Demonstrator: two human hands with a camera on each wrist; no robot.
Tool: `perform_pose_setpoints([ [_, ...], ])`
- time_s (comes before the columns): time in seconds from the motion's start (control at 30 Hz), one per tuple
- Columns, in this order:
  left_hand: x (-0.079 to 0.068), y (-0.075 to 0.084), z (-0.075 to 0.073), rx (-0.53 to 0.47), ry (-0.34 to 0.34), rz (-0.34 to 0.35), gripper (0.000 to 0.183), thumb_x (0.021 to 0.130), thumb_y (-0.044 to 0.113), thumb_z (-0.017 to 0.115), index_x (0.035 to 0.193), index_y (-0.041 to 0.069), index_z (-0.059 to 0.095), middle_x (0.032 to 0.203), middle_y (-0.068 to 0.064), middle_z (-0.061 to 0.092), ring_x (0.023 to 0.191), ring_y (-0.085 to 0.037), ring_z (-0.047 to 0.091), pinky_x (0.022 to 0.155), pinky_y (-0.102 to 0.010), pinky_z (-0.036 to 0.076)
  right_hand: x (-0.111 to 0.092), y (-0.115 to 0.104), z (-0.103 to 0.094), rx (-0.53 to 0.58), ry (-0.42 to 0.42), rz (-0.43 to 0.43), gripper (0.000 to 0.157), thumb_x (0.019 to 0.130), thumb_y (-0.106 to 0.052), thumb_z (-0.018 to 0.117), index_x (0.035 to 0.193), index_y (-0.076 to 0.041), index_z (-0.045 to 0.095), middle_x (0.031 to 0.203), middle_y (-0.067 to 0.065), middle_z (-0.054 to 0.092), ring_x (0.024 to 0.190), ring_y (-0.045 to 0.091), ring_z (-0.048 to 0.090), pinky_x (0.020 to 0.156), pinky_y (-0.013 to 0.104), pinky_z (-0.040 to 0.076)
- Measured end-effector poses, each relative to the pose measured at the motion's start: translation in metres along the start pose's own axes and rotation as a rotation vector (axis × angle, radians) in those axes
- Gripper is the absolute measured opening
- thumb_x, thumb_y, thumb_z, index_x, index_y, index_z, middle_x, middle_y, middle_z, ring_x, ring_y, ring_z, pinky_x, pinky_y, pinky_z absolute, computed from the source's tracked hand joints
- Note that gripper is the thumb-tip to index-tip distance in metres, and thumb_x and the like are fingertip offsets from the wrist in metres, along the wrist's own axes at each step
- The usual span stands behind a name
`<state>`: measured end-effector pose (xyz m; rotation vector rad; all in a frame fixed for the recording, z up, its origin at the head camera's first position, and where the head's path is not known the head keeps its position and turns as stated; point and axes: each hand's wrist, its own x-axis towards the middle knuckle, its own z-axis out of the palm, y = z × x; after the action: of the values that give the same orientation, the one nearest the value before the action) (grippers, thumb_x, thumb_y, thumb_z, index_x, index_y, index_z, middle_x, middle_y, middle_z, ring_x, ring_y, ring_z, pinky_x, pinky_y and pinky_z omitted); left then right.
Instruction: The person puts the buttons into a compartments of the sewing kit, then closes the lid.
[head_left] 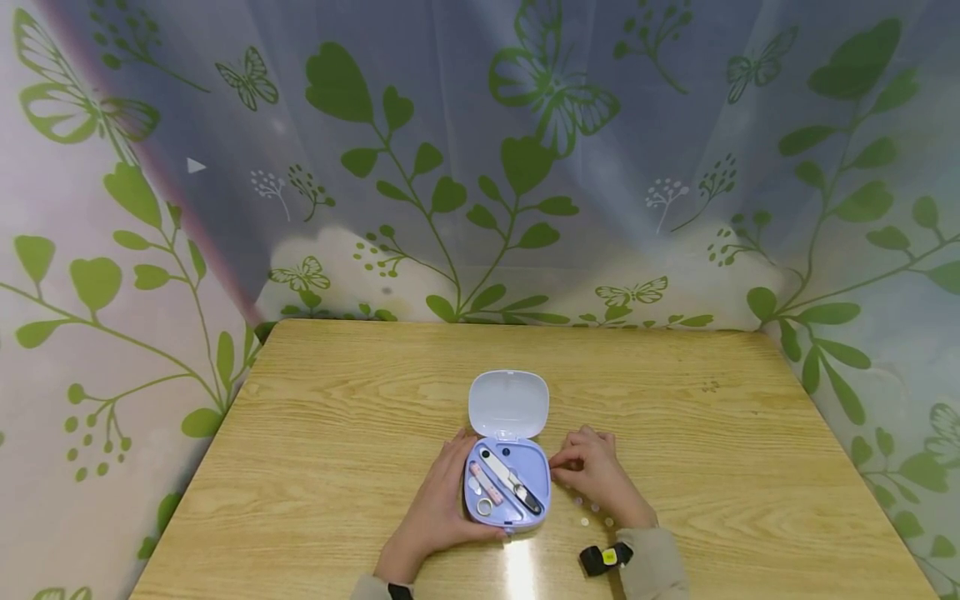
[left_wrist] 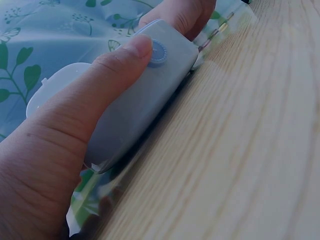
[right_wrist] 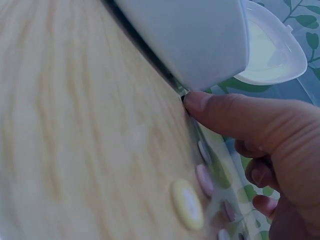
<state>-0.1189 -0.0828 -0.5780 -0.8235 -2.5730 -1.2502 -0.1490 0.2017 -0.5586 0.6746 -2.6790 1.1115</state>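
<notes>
The lilac, rounded-square plastic box (head_left: 534,467) sits between our hands: our left hand (head_left: 442,500) grips its side, thumb on the front catch, while our right hand (head_left: 592,471) is beside it, thumb and forefinger close together; whether they pinch something, we cannot tell. Small, round, pastel discs (head_left: 585,522) lie near our right wrist. Beneath, we see a yellowish wood-grain table (head_left: 337,433); beyond hang pale cloth walls (head_left: 450,250) printed with green leaves and butterflies.

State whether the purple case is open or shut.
Open. In the head view, the lid is swung back beyond the purple case, leaving the pink stick and white-and-black tool inside uncovered.
</notes>
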Motion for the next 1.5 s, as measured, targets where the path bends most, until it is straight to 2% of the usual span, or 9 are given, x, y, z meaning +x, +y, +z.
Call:
perform_pose_setpoints([
  [0.27,0.000,-0.001,0.001,0.010,-0.010,-0.019,0.126,0.051,0.069,0.088,0.153,0.016,0.034,0.151,0.000,0.042,0.149,-0.025,0.023,0.124,-0.044,0.015,0.000,-0.002,-0.003,-0.001,-0.002,0.044,0.017,0.071,-0.008,0.087,0.075,-0.022,0.079,0.068,-0.022,0.049,0.072,0.004,0.039,0.078,0.036,0.025],
  [0.4,0.000,-0.001,0.001,0.012,-0.005,-0.011,0.127,0.051,0.069,0.088,0.153,0.015,0.035,0.151,-0.002,0.042,0.148,-0.027,0.024,0.124,-0.045,0.016,0.000,-0.006,-0.009,0.040,0.015,0.058,0.013,0.072,-0.013,0.088,0.076,-0.022,0.079,0.070,-0.023,0.053,0.073,0.005,0.040,0.079,0.036,0.021],
  [0.5,-0.001,-0.001,0.000,0.011,-0.006,-0.008,0.127,0.051,0.069,0.088,0.153,0.015,0.034,0.151,-0.002,0.042,0.148,-0.027,0.024,0.124,-0.046,0.016,0.002,-0.007,-0.014,0.032,0.058,0.003,0.011,0.071,-0.014,0.088,0.075,-0.020,0.079,0.068,-0.021,0.051,0.072,0.005,0.039,0.078,0.036,0.021],
  [0.63,-0.001,-0.001,0.000,0.008,-0.011,-0.016,0.127,0.051,0.069,0.088,0.153,0.018,0.033,0.152,0.000,0.041,0.149,-0.024,0.022,0.124,-0.046,0.015,0.007,-0.010,-0.019,-0.027,0.138,-0.114,0.011,0.070,-0.013,0.087,0.074,-0.018,0.079,0.064,-0.019,0.045,0.070,0.005,0.038,0.074,0.036,0.022],
  [0.83,0.000,-0.001,-0.001,0.004,-0.009,-0.010,0.126,0.051,0.069,0.088,0.153,0.018,0.033,0.151,0.002,0.041,0.149,-0.023,0.022,0.123,-0.048,0.016,0.019,-0.022,-0.014,0.002,0.185,-0.221,0.016,0.064,-0.009,0.089,0.074,-0.017,0.079,0.065,-0.018,0.046,0.072,0.004,0.040,0.076,0.036,0.023],
  [0.93,0.000,0.000,-0.001,0.010,-0.011,-0.007,0.126,0.051,0.069,0.087,0.153,0.017,0.034,0.151,0.003,0.041,0.149,-0.024,0.022,0.123,-0.048,0.016,0.023,-0.027,-0.008,0.029,0.166,-0.214,0.016,0.065,-0.009,0.090,0.074,-0.019,0.079,0.064,-0.017,0.045,0.072,0.005,0.039,0.077,0.036,0.021],
  [1.03,0.000,0.001,-0.001,0.014,-0.012,-0.003,0.126,0.052,0.069,0.087,0.153,0.016,0.034,0.151,0.001,0.041,0.149,-0.027,0.023,0.123,-0.050,0.017,0.025,-0.031,-0.003,0.041,0.128,-0.163,0.014,0.069,-0.012,0.089,0.075,-0.020,0.080,0.064,-0.017,0.045,0.073,0.005,0.039,0.076,0.035,0.021],
  [1.27,-0.001,0.002,-0.001,0.010,-0.018,-0.009,0.126,0.053,0.069,0.087,0.153,0.015,0.033,0.152,0.000,0.040,0.149,-0.029,0.023,0.123,-0.050,0.016,0.029,-0.035,0.009,0.004,0.118,-0.137,0.014,0.068,-0.013,0.090,0.074,-0.019,0.079,0.069,-0.016,0.055,0.076,0.006,0.042,0.079,0.036,0.025],
  [1.5,-0.001,-0.001,0.001,0.014,-0.011,-0.002,0.127,0.052,0.069,0.087,0.154,0.016,0.031,0.152,0.000,0.040,0.148,-0.030,0.023,0.122,-0.052,0.017,0.030,-0.038,0.014,-0.020,0.113,-0.101,0.012,0.070,-0.012,0.089,0.073,-0.019,0.080,0.066,-0.018,0.049,0.075,0.005,0.041,0.084,0.040,0.028],
])
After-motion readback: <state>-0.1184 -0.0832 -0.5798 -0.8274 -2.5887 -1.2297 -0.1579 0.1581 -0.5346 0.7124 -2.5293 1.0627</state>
